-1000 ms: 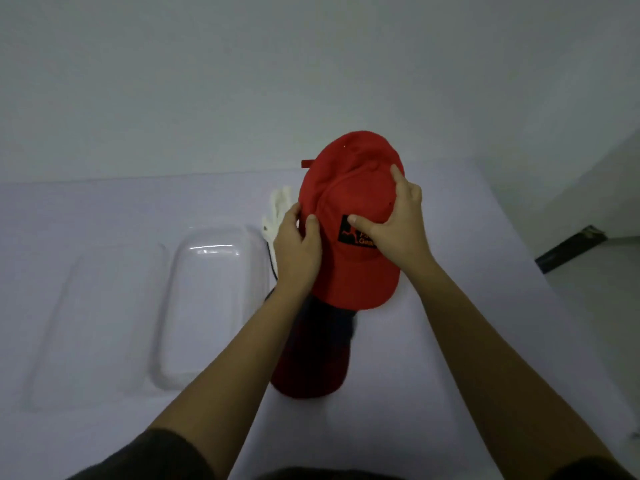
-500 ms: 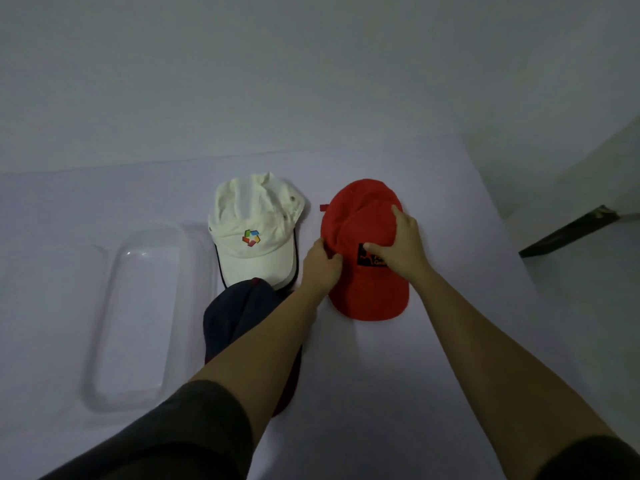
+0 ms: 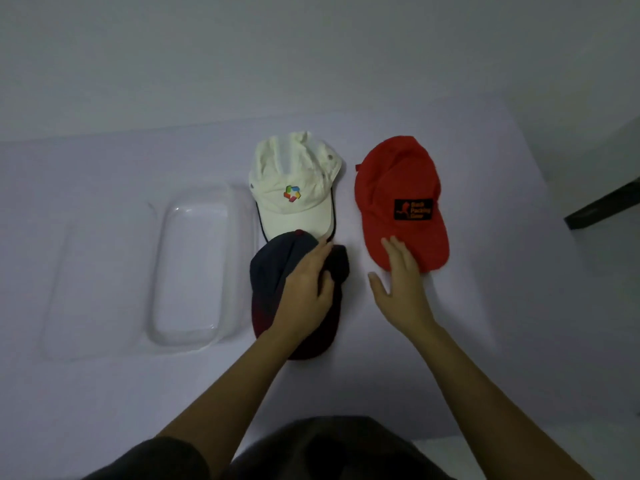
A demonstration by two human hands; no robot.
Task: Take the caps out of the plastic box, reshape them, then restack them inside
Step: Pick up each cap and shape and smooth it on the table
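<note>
Three caps lie on the white table. A red cap [image 3: 398,188] with a black patch rests at the right, brim toward me. A cream cap [image 3: 294,188] with a coloured logo lies left of it. Below the cream cap sits a dark navy cap [image 3: 273,268] with a dark red brim. My left hand [image 3: 306,289] lies on the navy cap's crown, fingers curled into the fabric. My right hand [image 3: 398,278] hovers open, fingers spread, its fingertips over the red cap's brim edge. The clear plastic box [image 3: 194,265] stands empty to the left of the caps.
A clear lid [image 3: 90,289] lies flat left of the box. The table's right edge [image 3: 540,188] drops to a floor with a dark strip [image 3: 602,206]. A pale wall rises behind the table.
Both hands have let go of the red cap, which now lies on the table. My left hand moved down-left onto the navy cap; my right hand pulled back toward me.
</note>
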